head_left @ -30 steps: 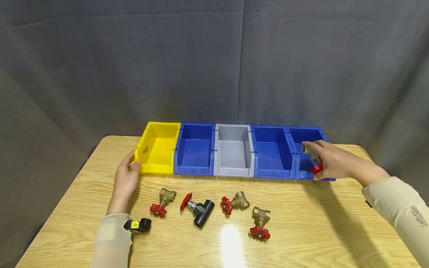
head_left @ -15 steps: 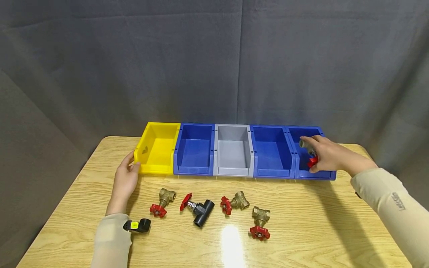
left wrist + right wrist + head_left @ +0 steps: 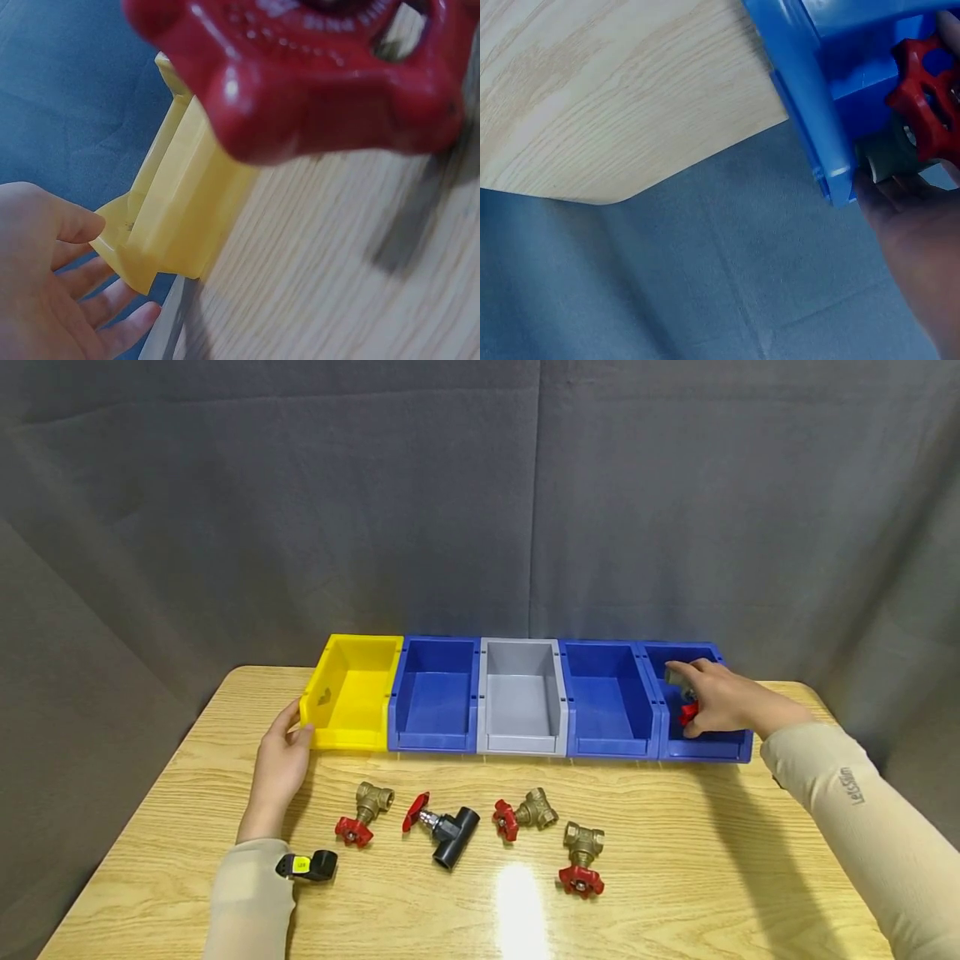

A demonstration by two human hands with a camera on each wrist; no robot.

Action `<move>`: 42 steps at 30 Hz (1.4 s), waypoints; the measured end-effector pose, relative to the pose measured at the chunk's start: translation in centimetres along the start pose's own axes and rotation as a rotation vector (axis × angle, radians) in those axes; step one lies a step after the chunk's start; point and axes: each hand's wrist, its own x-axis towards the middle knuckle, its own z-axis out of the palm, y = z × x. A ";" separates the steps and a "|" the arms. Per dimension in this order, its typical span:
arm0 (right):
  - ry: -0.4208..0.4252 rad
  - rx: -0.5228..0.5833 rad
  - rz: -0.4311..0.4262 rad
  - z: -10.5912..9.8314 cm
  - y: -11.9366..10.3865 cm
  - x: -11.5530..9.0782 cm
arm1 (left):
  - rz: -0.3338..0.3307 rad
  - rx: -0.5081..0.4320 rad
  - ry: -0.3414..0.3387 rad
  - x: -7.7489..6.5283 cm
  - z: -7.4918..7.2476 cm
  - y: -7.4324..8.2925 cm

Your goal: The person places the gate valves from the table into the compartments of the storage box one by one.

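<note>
A person's right hand [image 3: 722, 700] pinches a gray valve [image 3: 687, 695] with a red handle between thumb and fingers at the opening of the far-right blue bin [image 3: 705, 749]; whether the valve touches the bin's floor cannot be told. At the other end of the row, the left hand [image 3: 283, 764] rests at the near left corner of a yellow bin [image 3: 348, 740], thumb against its edge, the other fingers loosely spread. Between the two stand a blue bin [image 3: 433, 742], a light gray bin [image 3: 522, 744] and another blue bin [image 3: 612, 747], side by side on a wood-grain surface [image 3: 660, 877]. In front of the row, from left to right, lie a brass valve [image 3: 365, 812], a black valve [image 3: 447, 835], a second brass valve [image 3: 535, 811] and a third [image 3: 582, 857], all with red handles. A dark gray curtain [image 3: 480, 510] hangs behind.
</note>
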 end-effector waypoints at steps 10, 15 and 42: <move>0.013 -0.007 -0.028 1.1 0.0 0.9 | 0.000 -0.004 -0.005 0.0 -0.1 -0.1; -0.033 0.025 -0.004 1.4 -0.1 1.0 | 0.002 0.001 -0.010 0.2 0.0 0.0; -0.099 0.022 0.018 2.1 -0.4 1.8 | 0.014 0.035 0.009 0.0 0.1 -0.3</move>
